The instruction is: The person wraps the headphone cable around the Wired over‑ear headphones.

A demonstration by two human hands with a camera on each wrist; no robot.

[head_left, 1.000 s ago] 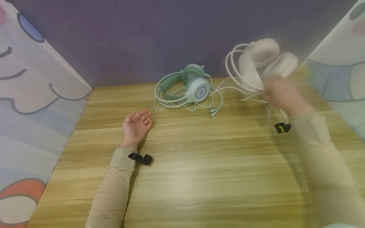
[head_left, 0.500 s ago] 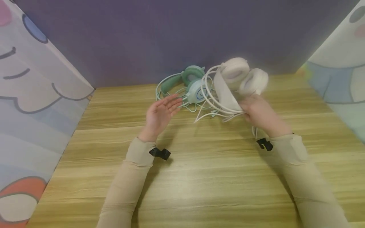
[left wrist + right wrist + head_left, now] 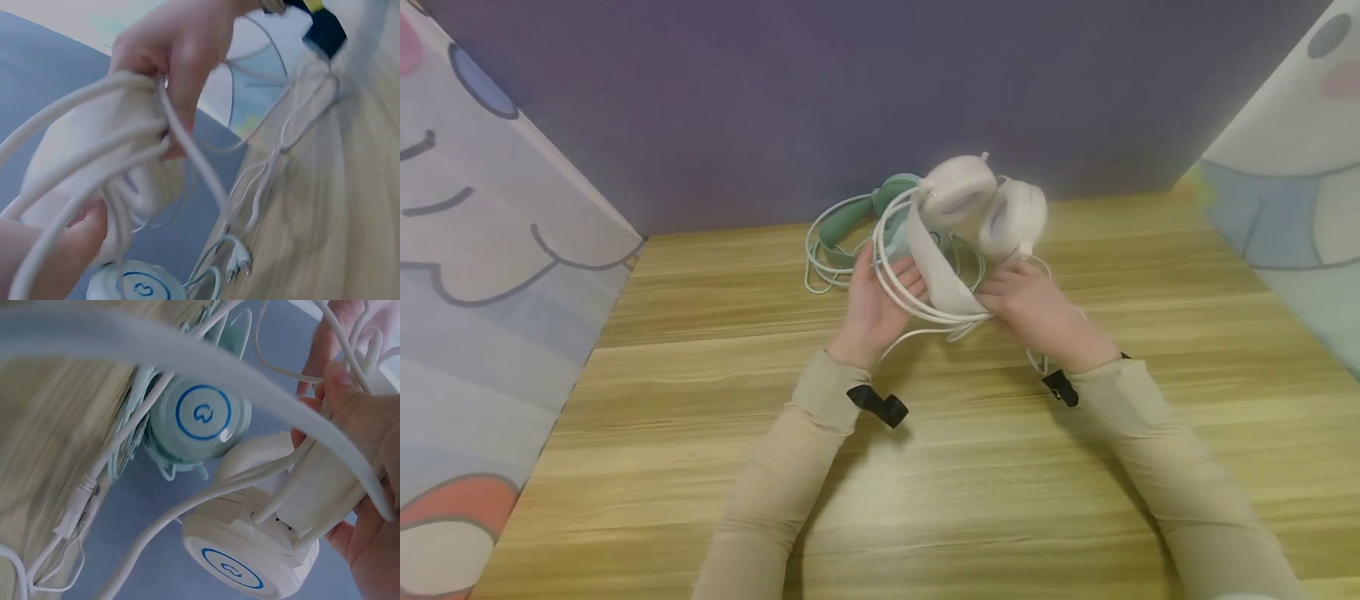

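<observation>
- White headphones are held up above the wooden table, near its far edge, with both ear cups at the top and the headband hanging down toward the hands.
- Loops of white cable are bundled round the headband, and a few strands trail down toward the table.
- Fingers of the right hand are curled round the lower end of the headband together with the cable loops; the left wrist view shows this same grip, with the cable pinched against the band.
- Palm up, the left hand cups the cable loops from the left side, its fingers bent round them and touching the headband; the right wrist view shows these fingers wrapped over the band and cable.
- Green headphones lie on the table just behind the white pair, close to the purple back wall, with their own pale cable coiled about them.
- From the right wrist view, one green ear cup shows a blue ring mark, and a white ear cup just below it carries a like mark.
- Small plugs at the end of a cable rest on the table beside the green pair.
- Beige sleeves cover both forearms, and a black strap sits at each wrist.
</observation>
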